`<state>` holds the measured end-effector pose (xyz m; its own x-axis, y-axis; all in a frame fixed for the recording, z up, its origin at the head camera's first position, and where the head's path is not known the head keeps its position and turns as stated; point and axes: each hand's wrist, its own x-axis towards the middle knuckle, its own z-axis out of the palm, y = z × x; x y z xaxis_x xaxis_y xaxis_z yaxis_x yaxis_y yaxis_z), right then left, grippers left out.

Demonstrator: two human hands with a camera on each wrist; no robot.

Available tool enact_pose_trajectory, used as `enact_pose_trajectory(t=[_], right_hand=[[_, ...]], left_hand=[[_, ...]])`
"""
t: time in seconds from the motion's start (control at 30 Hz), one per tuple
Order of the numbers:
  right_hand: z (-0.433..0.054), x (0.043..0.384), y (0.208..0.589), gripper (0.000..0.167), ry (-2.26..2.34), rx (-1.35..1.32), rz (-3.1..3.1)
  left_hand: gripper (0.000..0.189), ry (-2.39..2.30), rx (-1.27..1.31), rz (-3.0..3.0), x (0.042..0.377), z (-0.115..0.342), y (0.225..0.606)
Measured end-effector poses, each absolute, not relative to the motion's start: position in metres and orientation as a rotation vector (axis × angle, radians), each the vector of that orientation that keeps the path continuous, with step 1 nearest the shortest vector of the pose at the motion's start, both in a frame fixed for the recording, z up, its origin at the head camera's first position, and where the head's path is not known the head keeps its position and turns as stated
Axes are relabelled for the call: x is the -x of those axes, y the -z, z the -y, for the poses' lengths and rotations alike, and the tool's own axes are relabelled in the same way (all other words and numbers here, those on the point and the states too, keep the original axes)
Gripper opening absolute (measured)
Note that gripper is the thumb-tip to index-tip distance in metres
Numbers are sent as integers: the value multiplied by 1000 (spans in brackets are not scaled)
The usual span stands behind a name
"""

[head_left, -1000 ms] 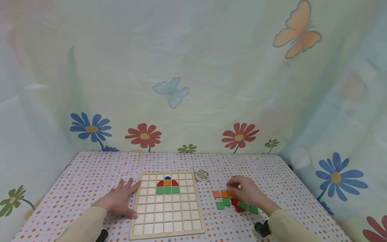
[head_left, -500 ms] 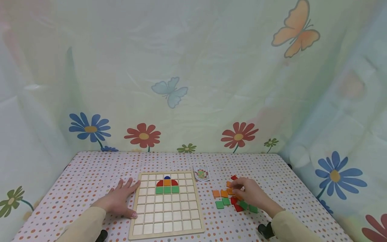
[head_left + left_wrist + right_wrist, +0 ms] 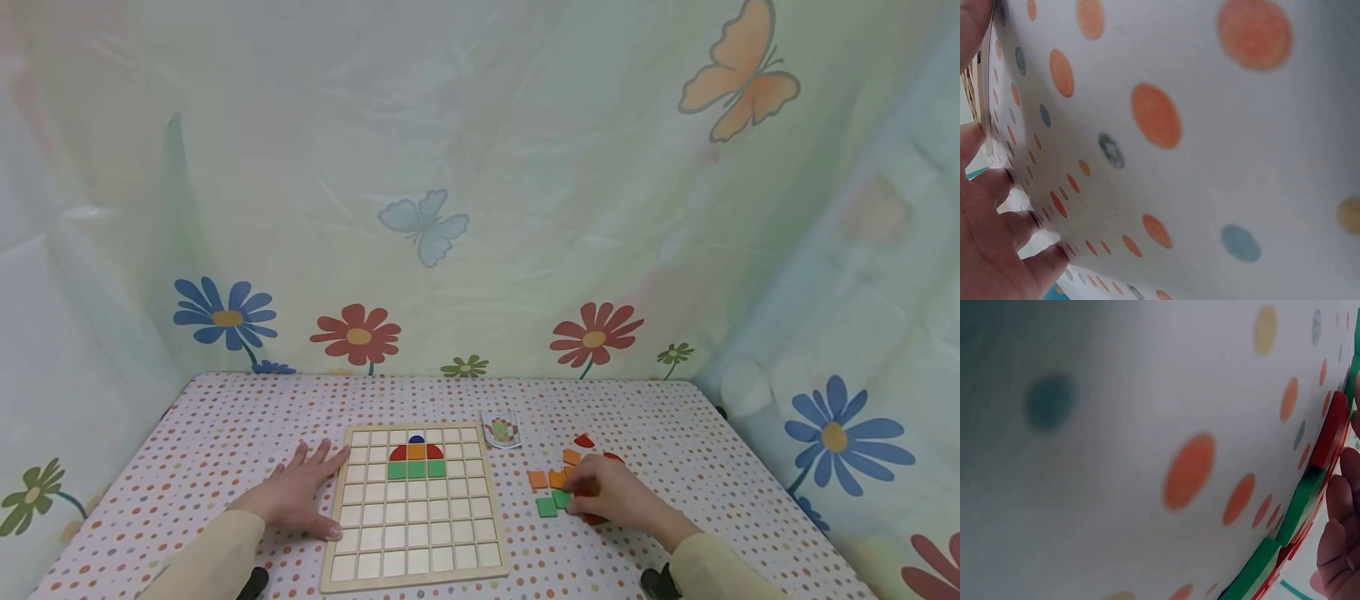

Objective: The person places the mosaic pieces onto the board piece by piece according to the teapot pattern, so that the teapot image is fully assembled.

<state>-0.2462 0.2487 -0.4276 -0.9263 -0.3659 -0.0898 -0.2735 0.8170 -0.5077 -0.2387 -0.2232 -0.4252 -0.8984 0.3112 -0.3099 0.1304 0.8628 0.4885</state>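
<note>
My left hand (image 3: 288, 496) lies spread at the left side of a wooden grid board (image 3: 501, 542), its thumb on the frame's edge. Within the board's upper cells a blue half-round piece (image 3: 416, 439) tops an orange square (image 3: 416, 452) flanked by red quarter-rounds, over a row of green squares (image 3: 417, 469). Right of the board, my right hand (image 3: 618, 496) is over a loose pile of tiles, thumb and index finger bent around a spot beside a green tile (image 3: 560, 499). Whether they pinch a tile I cannot tell. Red (image 3: 1332, 431) and green tiles (image 3: 1300, 503) lie by its curled fingers in the right wrist view.
A small picture card (image 3: 501, 430) lies at the board's upper right corner. Several orange squares (image 3: 537, 479), a green square (image 3: 547, 507) and a red quarter-round (image 3: 583, 440) lie around the right hand. A dotted cloth (image 3: 247, 417) covers the table; a flowered backdrop stands behind.
The right hand has moved down toward the near part of the pile. A red quarter-round and an orange square now show beyond it, and another red piece peeks out behind it. The left hand stays put.
</note>
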Motion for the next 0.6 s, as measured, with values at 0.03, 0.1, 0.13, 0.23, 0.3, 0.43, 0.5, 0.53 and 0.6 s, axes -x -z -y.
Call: enact_pose_trajectory(t=[0.03,0.1,0.13,0.23,0.3,0.43,0.5,0.53,0.6], right_hand=[[-248,246,427,16,742,492,-2816],[-246,247,427,18,721,477,-2818],[-246,247,427,18,707,466,-2820],[-246,249,427,19,687,429,-2823],[-245,250,428,19,681,397,-2824],[-243,251,427,17,670,354,-2828],[-242,250,424,17,662,333,-2845],[-240,251,423,17,666,320,-2852],[-236,251,418,17,676,312,-2869]], left_hand=[[113,-658,-326,-2652,239,223,425],[113,-656,-322,-2652,239,223,425],[113,-656,-322,-2651,239,223,425],[114,-661,-312,-2654,239,222,425],[115,-665,-309,-2655,239,222,425],[114,-660,-311,-2660,240,223,428],[115,-658,-310,-2660,241,223,429],[115,-655,-310,-2660,241,223,429],[115,-652,-308,-2662,241,224,430]])
